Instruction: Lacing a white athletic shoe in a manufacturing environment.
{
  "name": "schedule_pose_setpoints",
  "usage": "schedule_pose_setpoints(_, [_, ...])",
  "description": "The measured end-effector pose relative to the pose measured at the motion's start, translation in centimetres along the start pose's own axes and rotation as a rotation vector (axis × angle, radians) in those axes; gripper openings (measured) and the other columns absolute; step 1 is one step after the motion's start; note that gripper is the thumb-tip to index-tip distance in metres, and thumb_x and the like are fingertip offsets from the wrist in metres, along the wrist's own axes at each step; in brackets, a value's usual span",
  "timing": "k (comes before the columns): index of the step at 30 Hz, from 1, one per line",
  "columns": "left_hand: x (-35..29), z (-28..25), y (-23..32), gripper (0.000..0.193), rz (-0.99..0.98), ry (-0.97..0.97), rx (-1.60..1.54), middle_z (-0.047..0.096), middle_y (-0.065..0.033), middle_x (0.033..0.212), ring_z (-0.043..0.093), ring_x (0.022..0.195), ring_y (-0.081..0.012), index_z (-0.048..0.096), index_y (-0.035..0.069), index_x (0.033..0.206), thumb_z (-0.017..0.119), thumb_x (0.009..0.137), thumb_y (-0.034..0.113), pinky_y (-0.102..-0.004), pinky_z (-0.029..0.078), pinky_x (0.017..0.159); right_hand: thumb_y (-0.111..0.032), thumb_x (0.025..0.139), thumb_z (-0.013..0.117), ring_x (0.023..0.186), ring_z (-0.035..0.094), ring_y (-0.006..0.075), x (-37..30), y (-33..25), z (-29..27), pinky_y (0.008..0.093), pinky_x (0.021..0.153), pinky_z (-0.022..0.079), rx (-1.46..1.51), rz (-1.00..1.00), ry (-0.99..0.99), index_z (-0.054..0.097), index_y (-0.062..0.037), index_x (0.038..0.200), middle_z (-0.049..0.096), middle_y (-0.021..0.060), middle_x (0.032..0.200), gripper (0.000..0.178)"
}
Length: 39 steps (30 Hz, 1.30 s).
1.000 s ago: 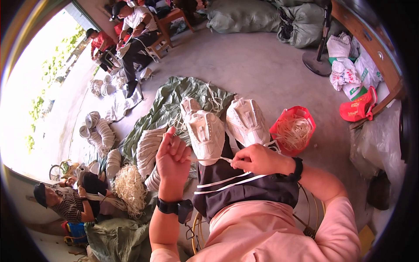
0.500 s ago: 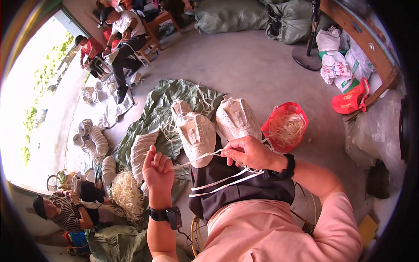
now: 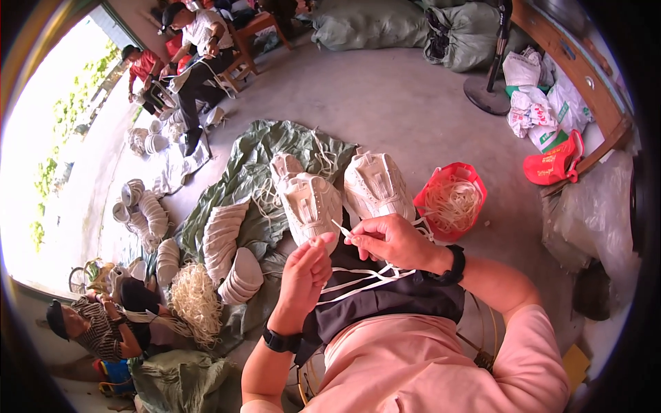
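Observation:
My right hand (image 3: 394, 241) is closed on a white shoelace (image 3: 343, 230), whose short end sticks out from the fingertips. Beside that end, my left hand (image 3: 307, 270) has thumb and fingers pinched together; what they hold, if anything, does not show. More loops of white lace (image 3: 354, 281) hang below the right hand across my dark-clad lap (image 3: 365, 301). Just beyond the hands are a pale shoe upper (image 3: 311, 205) at left and another pale upper (image 3: 375, 180) at right. A further pale piece (image 3: 284, 165) is partly covered by the left one.
A red container (image 3: 453, 199) of laces stands to the right. Stacked uppers (image 3: 224, 237) and a lace heap (image 3: 195, 296) lie left by a green sheet (image 3: 241, 162). One person (image 3: 103, 323) sits at lower left, others (image 3: 196, 55) at upper left. A stand base (image 3: 487, 95) is at far right.
My left hand has moved right, close to the right hand. The lace stretched between them no longer spans the gap; its end now points up from my right fingers.

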State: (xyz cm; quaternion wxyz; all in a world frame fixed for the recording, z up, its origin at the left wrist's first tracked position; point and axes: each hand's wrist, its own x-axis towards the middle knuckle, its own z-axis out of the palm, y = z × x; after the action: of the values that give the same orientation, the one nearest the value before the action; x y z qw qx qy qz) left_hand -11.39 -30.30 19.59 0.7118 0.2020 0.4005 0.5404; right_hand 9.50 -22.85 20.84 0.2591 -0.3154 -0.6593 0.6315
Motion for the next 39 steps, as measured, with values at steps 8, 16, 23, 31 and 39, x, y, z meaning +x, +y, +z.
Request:
schedule_pose_setpoints(8, [1.4,1.9,-1.2,0.017,0.113,0.002,0.184,0.064,0.0029,0.081,0.034,0.052,0.0006,0.067,0.003,0.109,0.064,0.097,0.014,-0.0179,0.024,0.046,-0.019,0.097,0.06,0.068,0.062,0.0079,0.3,0.5,0.4,0.0271,0.064,0.05,-0.117,-0.069,-0.025,0.07,0.0004,0.101,0.068,0.0052,0.073,0.022])
schedule_pose_setpoints(16, [1.3,2.2,-1.0,0.015,0.188,0.106,0.19,0.035,0.0103,0.059,0.027,0.048,-0.0014,0.067,0.002,0.105,0.06,0.099,0.015,-0.0198,0.022,0.047,-0.019,0.096,0.061,0.069,0.064,0.011,0.1,0.9,-0.6,0.0285,0.066,0.05,-0.093,-0.029,-0.03,0.068,0.0019,0.098,0.07,0.0079,0.076,0.022])
schedule_pose_setpoints(23, [1.9,1.7,-1.2,0.018,0.199,0.082,0.15,0.046,0.009,0.062,0.031,0.049,-0.0007,0.067,0.0,0.107,0.064,0.097,0.014,-0.0195,0.022,0.045,-0.021,0.095,0.062,0.071,0.061,0.0122,0.4,0.9,-1.4,0.0312,0.068,0.048,-0.177,-0.064,-0.007,0.067,0.0034,0.099,0.067,0.012,0.076,0.025])
schedule_pose_setpoints(31, [2.9,1.8,-1.1,0.018,0.25,0.087,0.13,0.031,0.0103,0.059,0.025,0.049,-0.001,0.064,-0.001,0.11,0.057,0.1,0.013,-0.0201,0.021,0.046,-0.021,0.097,0.062,0.061,0.054,0.0076,1.3,2.2,-2.9,0.0294,0.059,0.045,-0.215,-0.104,-0.012,0.068,0.0027,0.095,0.064,0.0059,0.07,0.024])
schedule_pose_setpoints(39, [3.0,0.7,0.9,0.017,0.366,0.075,0.057,0.033,0.0087,0.059,0.026,0.048,-0.0012,0.064,0.0,0.109,0.055,0.1,0.011,-0.0199,0.021,0.045,-0.019,0.098,0.061,0.062,0.054,0.0057,1.2,1.6,-4.3,0.0257,0.059,0.046,-0.122,-0.012,-0.044,0.069,0.0019,0.093,0.062,0.001,0.069,0.023])
